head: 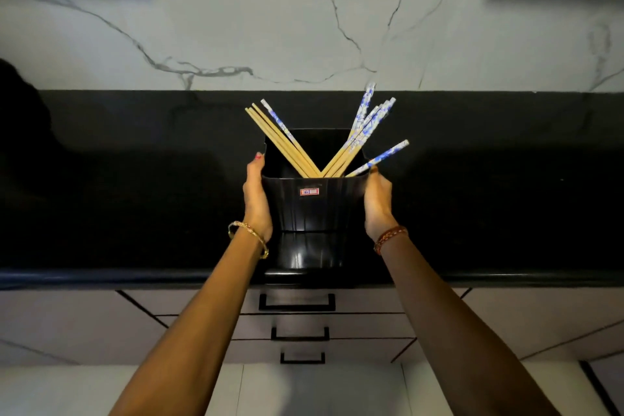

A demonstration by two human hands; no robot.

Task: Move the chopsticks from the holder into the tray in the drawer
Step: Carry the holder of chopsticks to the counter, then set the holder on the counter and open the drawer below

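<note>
The chopsticks (324,142) stand in a black plastic holder (312,204). Some are plain wood and lean to the left. Others have blue and white tops and lean to the right. One blue and white stick (380,159) lies lower than the rest and pokes out over the right rim. They fan out like this because the holder is wide and nothing keeps them straight.

The holder sits on a shiny black counter (135,196), close to its front edge. A little red and white sticker (309,191) is on the side that faces the person.

The left hand (257,197) presses against the left wall of the holder, with the thumb up at the rim. The right hand (377,201) holds the right wall the same way. The fingers go round the far sides, so they are mostly hidden. Two hands on both sides probably keep the holder from tipping while the sticks lean out.

There is a gold bangle (250,236) on the left wrist and a red thread band (390,238) on the right wrist.

Under the counter are three drawers, each with a black handle. The top handle (297,302) is right below the holder. All the drawers look shut, so the tray cannot be seen yet. No chopstick has gone into it. Behind the counter is a white marble wall (304,27) with grey lines.
</note>
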